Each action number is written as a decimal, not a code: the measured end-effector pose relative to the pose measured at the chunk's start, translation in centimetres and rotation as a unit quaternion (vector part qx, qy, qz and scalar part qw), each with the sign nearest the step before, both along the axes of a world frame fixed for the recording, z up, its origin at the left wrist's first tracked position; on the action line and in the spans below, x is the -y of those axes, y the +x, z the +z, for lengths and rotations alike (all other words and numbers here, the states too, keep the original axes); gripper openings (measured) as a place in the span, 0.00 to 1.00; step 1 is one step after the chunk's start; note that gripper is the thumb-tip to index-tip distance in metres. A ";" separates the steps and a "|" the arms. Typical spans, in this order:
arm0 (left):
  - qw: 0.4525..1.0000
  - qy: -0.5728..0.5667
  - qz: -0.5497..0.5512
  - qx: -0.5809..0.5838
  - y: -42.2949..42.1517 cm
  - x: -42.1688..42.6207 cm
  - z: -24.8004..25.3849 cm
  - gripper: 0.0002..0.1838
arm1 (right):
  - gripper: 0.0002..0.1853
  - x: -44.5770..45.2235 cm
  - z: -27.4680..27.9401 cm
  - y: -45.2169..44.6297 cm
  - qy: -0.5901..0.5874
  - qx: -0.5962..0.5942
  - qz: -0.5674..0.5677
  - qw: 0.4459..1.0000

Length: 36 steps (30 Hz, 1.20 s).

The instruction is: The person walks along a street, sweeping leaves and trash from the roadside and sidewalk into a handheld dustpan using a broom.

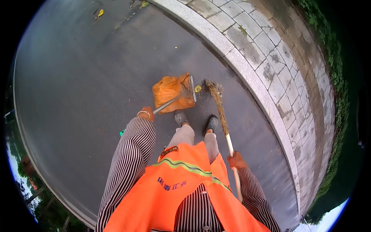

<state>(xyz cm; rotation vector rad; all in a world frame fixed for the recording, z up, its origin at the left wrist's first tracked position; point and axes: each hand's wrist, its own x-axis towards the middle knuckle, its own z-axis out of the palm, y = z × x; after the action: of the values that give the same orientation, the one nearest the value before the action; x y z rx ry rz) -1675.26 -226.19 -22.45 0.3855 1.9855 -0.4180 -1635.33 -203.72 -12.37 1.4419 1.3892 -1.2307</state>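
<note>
My left hand (146, 113) is closed round the metal handle of a dustpan (174, 92) with an orange bag. The dustpan rests on the wet pavement just ahead of my feet, its metal-edged mouth facing right. On the right, my right hand (236, 160) grips the white shaft of a broom (218, 106). The broom's straw head points away from me, and its grey, frayed tip touches the ground. A yellow leaf (198, 88) lies between the broom tip and the dustpan's mouth.
A granite kerb (247, 69) curves along the right side, with a paved sidewalk (266, 54) and a green hedge (333, 77) beyond. Another yellow leaf (101, 12) lies on the road (89, 77) at the upper left. My shoes (211, 123) stand just behind the dustpan.
</note>
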 end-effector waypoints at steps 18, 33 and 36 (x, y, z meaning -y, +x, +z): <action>0.665 0.236 0.708 0.005 -0.3 27.9 10.3 0.05 | 0.15 -6.9 -1.8 -26.3 -0.432 0.032 -0.621 0.653; 0.443 0.210 0.856 -0.163 -23.5 28.7 10.9 0.02 | 0.12 -6.8 -2.1 -68.3 -0.474 -0.003 -0.502 0.723; 0.426 0.190 0.868 -0.171 -26.5 30.6 9.6 0.03 | 0.12 -5.7 -3.3 -77.9 -0.396 -0.030 -0.428 0.812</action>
<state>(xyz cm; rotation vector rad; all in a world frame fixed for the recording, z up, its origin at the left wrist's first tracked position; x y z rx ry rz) -1701.76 -256.79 -12.90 -1.6242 1.7133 1.3992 -1713.23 -198.06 -15.65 1.3869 0.0558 -2.0836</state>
